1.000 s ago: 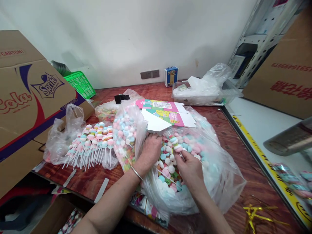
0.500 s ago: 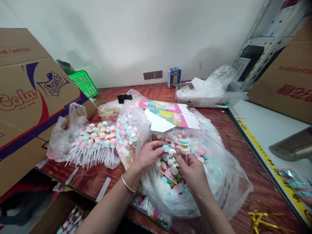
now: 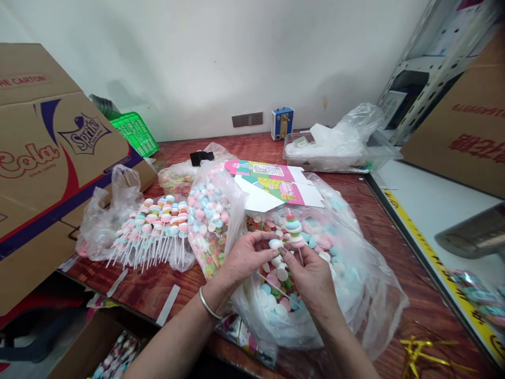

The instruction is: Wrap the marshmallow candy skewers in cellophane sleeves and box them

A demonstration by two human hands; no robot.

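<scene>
My left hand (image 3: 248, 256) pinches a small blue-and-white candy piece (image 3: 275, 244) between thumb and fingers. Close beside it, my right hand (image 3: 310, 268) grips the white stick of a candy skewer (image 3: 293, 231), which stands nearly upright with blue, green, white and pink pieces stacked on it. The right thumb reaches toward the candy piece in the left hand. Below both hands lies an open clear plastic bag (image 3: 339, 310) of loose pastel candies (image 3: 272, 305), with a white stick resting among them.
Finished-looking candy skewers (image 3: 165, 226) lie in a pile at left on plastic. A printed card (image 3: 276, 184) rests on the bag. Cardboard boxes (image 3: 51, 158) rise at far left and right. A clear tray (image 3: 335, 158) with plastic bags stands at the back. Gold ties (image 3: 422, 350) lie front right.
My left hand has moved right, bringing its blue piece together with a white one near my right fingers. The skewer in my right hand has shifted slightly left and tilted.
</scene>
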